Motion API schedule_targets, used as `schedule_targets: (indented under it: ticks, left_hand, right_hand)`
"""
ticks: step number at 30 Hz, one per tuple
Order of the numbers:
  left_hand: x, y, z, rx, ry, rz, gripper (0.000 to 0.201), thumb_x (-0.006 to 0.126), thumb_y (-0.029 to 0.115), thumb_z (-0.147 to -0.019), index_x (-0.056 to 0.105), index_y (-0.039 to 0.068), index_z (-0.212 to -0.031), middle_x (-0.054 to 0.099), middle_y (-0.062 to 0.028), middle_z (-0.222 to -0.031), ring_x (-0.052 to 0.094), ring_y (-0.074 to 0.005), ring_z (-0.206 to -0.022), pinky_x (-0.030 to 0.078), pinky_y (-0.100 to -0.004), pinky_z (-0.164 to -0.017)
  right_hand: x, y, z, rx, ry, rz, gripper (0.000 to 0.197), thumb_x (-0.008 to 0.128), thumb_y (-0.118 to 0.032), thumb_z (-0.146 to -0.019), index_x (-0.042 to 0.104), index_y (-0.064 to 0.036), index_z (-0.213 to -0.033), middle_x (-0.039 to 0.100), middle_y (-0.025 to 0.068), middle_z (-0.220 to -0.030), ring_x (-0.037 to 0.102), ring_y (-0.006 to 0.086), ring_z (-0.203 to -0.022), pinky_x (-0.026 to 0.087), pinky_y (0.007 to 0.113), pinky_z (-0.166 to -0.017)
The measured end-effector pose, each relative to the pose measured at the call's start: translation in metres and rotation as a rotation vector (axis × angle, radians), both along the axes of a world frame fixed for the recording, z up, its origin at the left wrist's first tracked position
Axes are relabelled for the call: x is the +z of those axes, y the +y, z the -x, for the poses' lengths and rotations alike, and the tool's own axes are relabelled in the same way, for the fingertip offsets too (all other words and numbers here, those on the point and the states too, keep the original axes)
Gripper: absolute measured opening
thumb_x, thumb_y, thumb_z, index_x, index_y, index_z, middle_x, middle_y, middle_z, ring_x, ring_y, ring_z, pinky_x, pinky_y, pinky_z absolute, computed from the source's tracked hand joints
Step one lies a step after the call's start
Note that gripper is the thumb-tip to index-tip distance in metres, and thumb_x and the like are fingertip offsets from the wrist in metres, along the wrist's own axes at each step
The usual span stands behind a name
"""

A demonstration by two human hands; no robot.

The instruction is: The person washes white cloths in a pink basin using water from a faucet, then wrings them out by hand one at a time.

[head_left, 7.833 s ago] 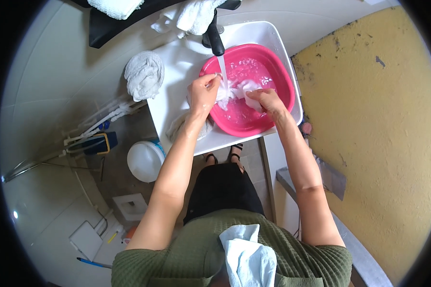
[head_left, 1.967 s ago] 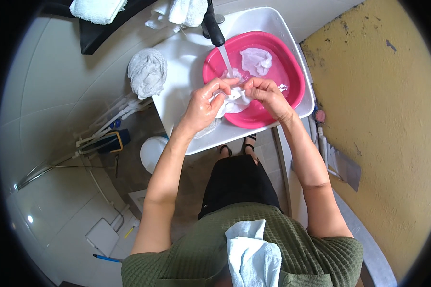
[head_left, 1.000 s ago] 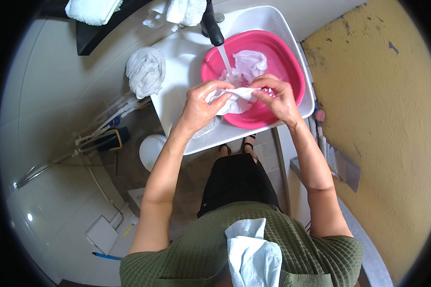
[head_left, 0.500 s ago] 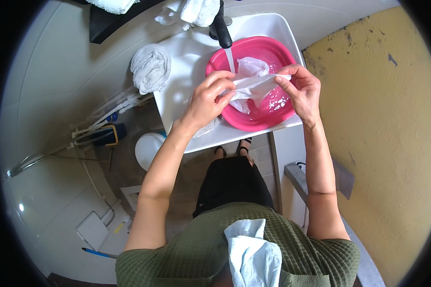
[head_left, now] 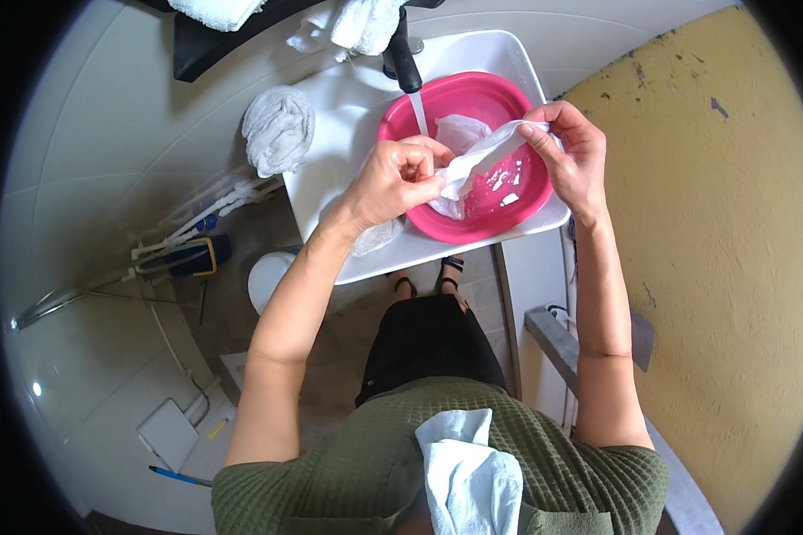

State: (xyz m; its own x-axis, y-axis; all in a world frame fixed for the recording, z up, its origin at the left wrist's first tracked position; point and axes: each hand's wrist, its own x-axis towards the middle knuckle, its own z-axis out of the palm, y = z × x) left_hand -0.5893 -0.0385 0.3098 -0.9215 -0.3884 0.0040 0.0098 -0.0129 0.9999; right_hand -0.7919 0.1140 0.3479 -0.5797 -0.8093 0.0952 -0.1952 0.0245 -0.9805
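A thin white cloth [head_left: 491, 152] is stretched between my two hands, over a pink basin [head_left: 401, 108] that stands in a white sink [head_left: 327, 183]. My left hand [head_left: 398, 181] pinches its lower left end. Higher up, beyond the basin's right side, my right hand [head_left: 573, 155] grips the other end between thumb and fingers. More white fabric [head_left: 461, 132] lies in the basin, partly hidden by the stretched cloth, with water glinting beside it. Water [head_left: 418, 113] runs from a black faucet [head_left: 404, 64] into the basin's left part.
A rolled grey-white towel [head_left: 278, 132] rests at the sink's left edge. Another wet light cloth [head_left: 379, 236] lies by the front rim, under my left wrist. White cloths [head_left: 366, 27] sit behind the faucet. A yellow wall [head_left: 714, 223] stands close on the right; a white bucket [head_left: 269, 278] is below left.
My right hand has moved slightly up and right, and my left hand a little lower. The cloth between them now slants more and looks pulled into a narrower band.
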Motion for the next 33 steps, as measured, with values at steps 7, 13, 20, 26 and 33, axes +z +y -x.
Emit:
schedule_targets:
  ticks: [7, 13, 20, 26, 33]
  left_hand:
    - [0.022, -0.002, 0.01, -0.086, -0.152, -0.251, 0.015, 0.074, 0.001, -0.077, 0.06, 0.003, -0.07, 0.058, 0.0034, -0.079, 0.047, -0.0006, -0.066, 0.038, -0.0184, -0.06]
    - [0.018, -0.008, 0.01, -0.182, -0.154, -0.076, 0.015, 0.078, -0.001, -0.074, 0.067, 0.001, -0.084, 0.055, 0.0047, -0.075, 0.051, -0.0017, -0.07, 0.041, -0.0201, -0.062]
    - [0.023, -0.011, 0.012, -0.132, -0.203, 0.112, 0.03, 0.077, 0.0, -0.076, 0.053, 0.002, -0.093, 0.055, 0.0008, -0.082, 0.06, -0.0067, -0.078, 0.052, -0.022, -0.068]
    - [0.041, -0.008, 0.009, -0.187, -0.162, -0.349, 0.017, 0.06, 0.01, -0.092, 0.046, 0.006, -0.103, 0.051, -0.0037, -0.097, 0.056, -0.0114, -0.084, 0.062, -0.0297, -0.06]
    - [0.022, -0.013, 0.003, -0.068, -0.045, -0.157, 0.002, 0.053, 0.0, -0.093, 0.054, 0.001, -0.093, 0.055, -0.0029, -0.092, 0.059, -0.0105, -0.083, 0.06, -0.0269, -0.065]
  right_hand:
    - [0.01, 0.011, 0.0, 0.014, 0.045, 0.03, 0.014, 0.073, -0.01, -0.086, 0.066, 0.0013, -0.09, 0.066, 0.0024, -0.081, 0.059, 0.0087, -0.076, 0.049, 0.024, -0.072]
    - [0.018, 0.018, 0.0, 0.027, 0.131, -0.012, 0.012, 0.073, -0.008, -0.085, 0.066, 0.0007, -0.089, 0.066, 0.0018, -0.08, 0.058, 0.0083, -0.074, 0.049, 0.024, -0.071]
    - [0.017, 0.023, 0.0, 0.009, 0.039, -0.057, 0.011, 0.072, -0.008, -0.087, 0.065, 0.0, -0.09, 0.063, -0.0005, -0.077, 0.054, 0.0058, -0.07, 0.046, 0.021, -0.067]
    - [0.017, 0.029, 0.002, -0.034, -0.044, -0.053, 0.011, 0.072, -0.007, -0.087, 0.065, -0.0002, -0.091, 0.063, 0.0002, -0.079, 0.056, 0.0066, -0.07, 0.047, 0.021, -0.066]
    - [0.035, 0.03, -0.003, -0.051, -0.042, -0.078, 0.012, 0.072, -0.008, -0.087, 0.064, 0.0002, -0.09, 0.064, 0.0014, -0.079, 0.058, 0.0081, -0.072, 0.049, 0.023, -0.066]
